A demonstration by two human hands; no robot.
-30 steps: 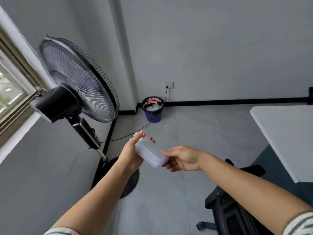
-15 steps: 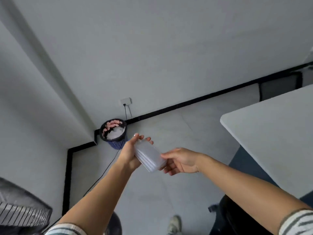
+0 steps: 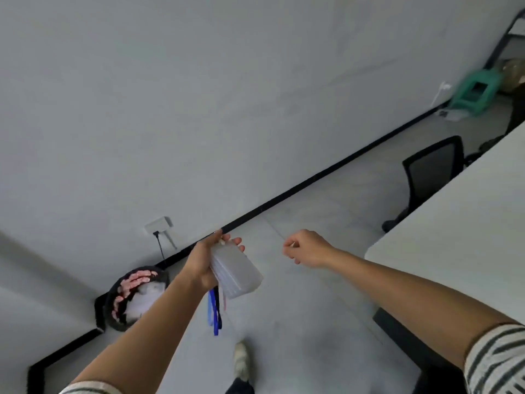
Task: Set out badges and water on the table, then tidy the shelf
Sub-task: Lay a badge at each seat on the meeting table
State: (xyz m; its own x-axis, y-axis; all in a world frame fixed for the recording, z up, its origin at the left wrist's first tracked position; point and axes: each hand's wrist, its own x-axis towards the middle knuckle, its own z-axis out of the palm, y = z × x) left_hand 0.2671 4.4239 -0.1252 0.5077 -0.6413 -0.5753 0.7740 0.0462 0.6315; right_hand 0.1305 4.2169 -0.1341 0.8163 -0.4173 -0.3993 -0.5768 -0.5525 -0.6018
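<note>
My left hand (image 3: 203, 258) grips a stack of clear plastic badge holders (image 3: 237, 273), held in the air over the grey floor. Blue lanyard straps (image 3: 214, 312) hang down from under the stack. My right hand (image 3: 305, 247) is off the stack, a hand's width to its right, with the fingers curled in and nothing visible in them. The white table (image 3: 454, 237) stretches along the right side, its near corner just right of my right forearm. No water bottles are in view, and only a dark shelf frame (image 3: 508, 27) shows at the top right.
A dark waste bin (image 3: 133, 298) with pink and white contents stands by the wall at lower left, under a wall socket (image 3: 159, 224). A black office chair (image 3: 430, 172) sits behind the table. A green stool (image 3: 477, 91) stands at the far right. My shoe (image 3: 241, 361) is on the floor.
The view has swung right: the fan is gone from view and more of the table shows. My right hand has let go of the badge stack and moved right; the lanyards now hang free.
</note>
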